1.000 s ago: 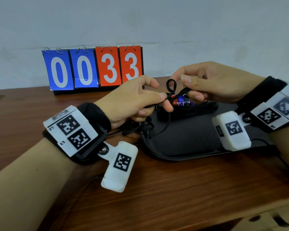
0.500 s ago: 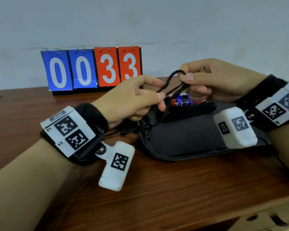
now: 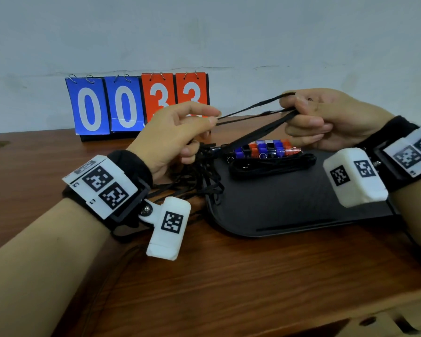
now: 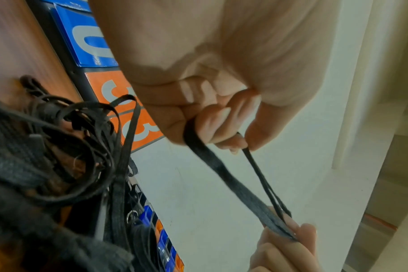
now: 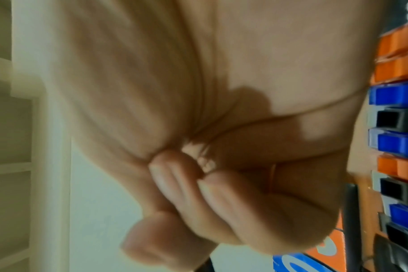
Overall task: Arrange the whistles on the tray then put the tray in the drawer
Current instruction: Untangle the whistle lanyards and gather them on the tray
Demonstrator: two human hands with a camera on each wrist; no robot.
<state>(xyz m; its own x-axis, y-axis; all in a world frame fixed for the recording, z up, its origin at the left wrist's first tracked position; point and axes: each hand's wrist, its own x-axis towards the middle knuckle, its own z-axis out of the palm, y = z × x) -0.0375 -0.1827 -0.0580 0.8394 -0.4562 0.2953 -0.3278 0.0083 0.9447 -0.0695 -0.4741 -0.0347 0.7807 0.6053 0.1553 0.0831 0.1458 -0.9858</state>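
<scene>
Table front: bare brown wood of the table; a drawer front shows under its near right corner.
Tray: black tray lies on the table's right half, long axis left to right, its near part bare.
Whistles: a row of blue, orange and black whistles sits along the tray's far edge, the row running left to right, with coiled black cord just in front of it.
Lanyard: a black lanyard is stretched taut between the hands above the tray's far left corner, running left to right and rising slightly toward the right.
Left hand: the left hand pinches the lanyard's left end between thumb and fingers.
Right hand: the right hand has its fingers curled, gripping the right end.
Tangle: loose black cords heap on the table at the tray's left edge, under the left hand.
Left wrist view: shows strands meeting at the other hand's fingertips, hidden from the head.
Right wrist view: blurred; whistle mouthpieces stacked along its right edge.
Far edge: scoreboard reading 0033 against the wall, partly behind the left hand.
</scene>
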